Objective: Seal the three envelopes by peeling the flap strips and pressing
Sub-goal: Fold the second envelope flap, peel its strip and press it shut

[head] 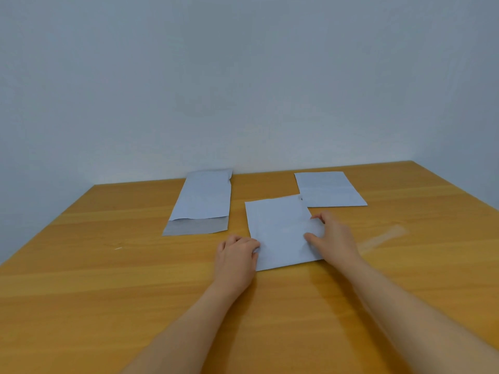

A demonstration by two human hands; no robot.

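Three pale envelopes on the wooden tabletop (81, 265). Middle envelope (280, 233) lies flat right in front of me, w/ both hands on it. My left hand (237, 255) has its grip clenched on the left edge, fingers curled. My right hand (332, 236) pinches the right edge. Left envelope (202, 201) has its flap open; right envelope (329, 188) lies farther back. Clear peeled strip (383, 238) lies to the right.
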